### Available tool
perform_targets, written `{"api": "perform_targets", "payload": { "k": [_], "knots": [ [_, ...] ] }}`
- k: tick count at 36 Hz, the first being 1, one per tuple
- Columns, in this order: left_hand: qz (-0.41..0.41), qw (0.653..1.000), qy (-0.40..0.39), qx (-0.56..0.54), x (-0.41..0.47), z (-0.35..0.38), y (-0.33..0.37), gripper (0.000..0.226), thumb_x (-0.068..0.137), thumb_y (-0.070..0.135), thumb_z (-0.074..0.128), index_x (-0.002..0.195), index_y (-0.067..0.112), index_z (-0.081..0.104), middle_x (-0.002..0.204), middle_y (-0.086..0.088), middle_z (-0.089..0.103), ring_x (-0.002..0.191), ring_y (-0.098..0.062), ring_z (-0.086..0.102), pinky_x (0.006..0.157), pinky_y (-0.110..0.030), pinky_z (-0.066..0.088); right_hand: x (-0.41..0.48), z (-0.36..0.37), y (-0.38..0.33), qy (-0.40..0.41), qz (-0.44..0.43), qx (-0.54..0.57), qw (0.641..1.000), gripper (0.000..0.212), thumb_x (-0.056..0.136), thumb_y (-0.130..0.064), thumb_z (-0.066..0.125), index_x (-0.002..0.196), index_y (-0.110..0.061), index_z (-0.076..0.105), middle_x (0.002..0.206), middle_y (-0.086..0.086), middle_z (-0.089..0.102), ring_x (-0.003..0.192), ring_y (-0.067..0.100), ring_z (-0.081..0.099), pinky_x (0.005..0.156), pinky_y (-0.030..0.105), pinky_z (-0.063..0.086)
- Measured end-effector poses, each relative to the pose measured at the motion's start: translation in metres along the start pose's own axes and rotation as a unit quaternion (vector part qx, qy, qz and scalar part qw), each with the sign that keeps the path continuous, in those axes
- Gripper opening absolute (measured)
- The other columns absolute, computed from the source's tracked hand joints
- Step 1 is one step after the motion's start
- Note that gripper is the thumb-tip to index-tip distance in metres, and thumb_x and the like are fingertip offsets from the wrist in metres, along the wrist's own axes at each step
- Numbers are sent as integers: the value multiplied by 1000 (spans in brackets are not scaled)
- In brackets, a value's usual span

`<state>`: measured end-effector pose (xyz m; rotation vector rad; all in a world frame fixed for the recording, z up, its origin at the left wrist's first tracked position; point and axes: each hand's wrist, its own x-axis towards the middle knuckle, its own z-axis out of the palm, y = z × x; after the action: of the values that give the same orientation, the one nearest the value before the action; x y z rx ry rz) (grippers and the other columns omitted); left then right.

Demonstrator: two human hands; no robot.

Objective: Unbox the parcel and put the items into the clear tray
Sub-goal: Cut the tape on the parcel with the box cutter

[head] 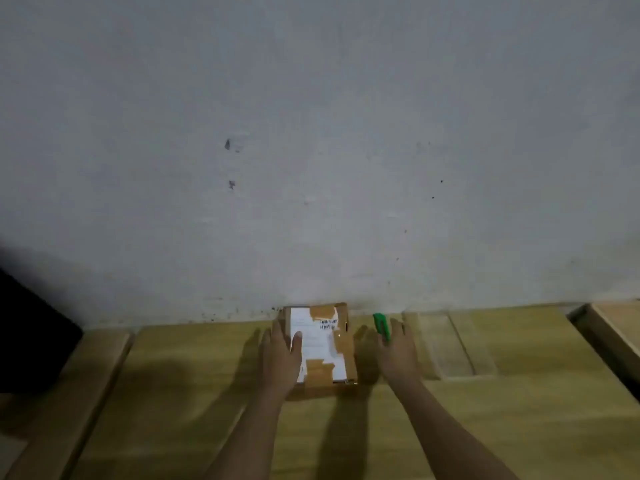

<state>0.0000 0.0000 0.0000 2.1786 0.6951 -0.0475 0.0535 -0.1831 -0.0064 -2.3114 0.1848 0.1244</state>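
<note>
Parcel (pixel 320 344): a brown cardboard box with a white label and strips of brown tape over its top, lying flat on the wooden worktop (pixel 207 410) with its far end close against the pale wall (pixel 311 133). Its flaps are taped down. Its long axis runs away from the person toward the wall, and the barcode on the label sits near the far right corner.

To the right of the right hand (pixel 398 355) lies the clear tray (pixel 450 344), flat on the worktop and hard to make out against the wood; it looks empty, and its long side also runs toward the wall. Nothing stands between the parcel and the tray except the right hand itself. A dark shape (pixel 31 334) sits at the far left edge, well apart from the left hand (pixel 282 358).

The left hand lies on the parcel's left side, fingers (pixel 296 341) spread flat, the thumb resting on the label and the other fingers along the left edge; it presses rather than grips. The right hand is just beside the parcel's right side, not touching it, with its fingers closed on a green cutter (pixel 382 325) that points away from the person toward the wall. Whether a blade is out cannot be told.
</note>
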Motion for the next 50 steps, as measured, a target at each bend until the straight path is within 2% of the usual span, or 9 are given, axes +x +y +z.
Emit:
{"api": "perform_targets", "payload": {
  "k": [5, 14, 21, 25, 28, 33, 41, 44, 50],
  "knots": [
    [-29, 996, -14, -78, 4, 24, -24, 66, 96, 38, 39, 149, 15, 8, 155, -12, 18, 138, -32, 29, 109, -45, 35, 13, 21, 37, 3, 54, -49, 997, 45, 91, -18, 52, 132, -3, 41, 129, 17, 46, 115, 32, 50, 95, 42, 46],
    [19, 989, -14, -144, -5, 34, -25, 59, 99, 26, 37, 149, 23, 6, 150, 0, 33, 130, -20, 42, 78, -13, 42, 29, 32, 49, 22, 62, -97, 993, 33, 90, -20, 55, 121, -8, 54, 114, 13, 50, 98, 29, 55, 85, 42, 52],
    [13, 991, -39, -129, -8, 27, -22, 59, 100, 25, 34, 148, 24, 0, 149, -2, 35, 125, -21, 47, 67, -9, 43, 16, 34, 41, 27, 82, -18, 996, 37, 89, -18, 58, 124, -7, 55, 115, 16, 54, 90, 28, 60, 84, 42, 56],
    [16, 990, -47, -133, -7, 26, -22, 60, 100, 25, 34, 148, 24, -2, 148, -5, 36, 122, -22, 50, 65, -13, 45, -1, 36, 27, 35, 48, 46, 997, 42, 89, -22, 58, 129, -11, 52, 111, 15, 59, 80, 24, 60, 62, 28, 51],
    [24, 991, -43, -128, -5, 28, -25, 60, 100, 24, 35, 148, 23, -1, 146, -6, 40, 115, -24, 55, 57, -11, 45, -11, 38, 11, 24, 10, 75, 997, 45, 89, -25, 59, 132, -14, 50, 109, 10, 57, 89, 20, 58, 64, 23, 49],
    [43, 985, -55, -156, -2, 31, -30, 62, 100, 23, 34, 148, 24, -5, 152, -3, 28, 129, -21, 41, 88, -26, 41, -17, 44, -12, 29, -39, 61, 997, 41, 90, -25, 58, 129, -15, 53, 101, 4, 51, 87, 15, 53, 66, 24, 49],
    [65, 982, -62, -165, 5, 36, -40, 62, 100, 24, 35, 148, 25, -3, 149, 1, 33, 108, -4, 39, 82, -23, 38, -18, 61, -22, 16, -52, -13, 998, 46, 87, -23, 63, 130, -9, 51, 108, 10, 49, 88, 20, 56, 79, 31, 56],
    [74, 980, -66, -171, 5, 36, -42, 61, 100, 25, 34, 148, 27, -3, 149, 3, 31, 108, -2, 35, 85, -23, 37, -18, 62, -19, 35, -66, -17, 997, 49, 88, -29, 60, 133, -12, 49, 117, 9, 46, 107, 21, 48, 89, 34, 53],
    [76, 974, -79, -200, 7, 41, -52, 60, 100, 30, 33, 146, 35, -5, 152, 6, 26, 126, -12, 40, 92, -27, 38, -13, 57, -18, -122, 62, 176, 975, 64, 95, -44, 39, 149, -27, 8, 155, 4, 18, 138, 29, 27, 106, 43, 36]
  ]
}}
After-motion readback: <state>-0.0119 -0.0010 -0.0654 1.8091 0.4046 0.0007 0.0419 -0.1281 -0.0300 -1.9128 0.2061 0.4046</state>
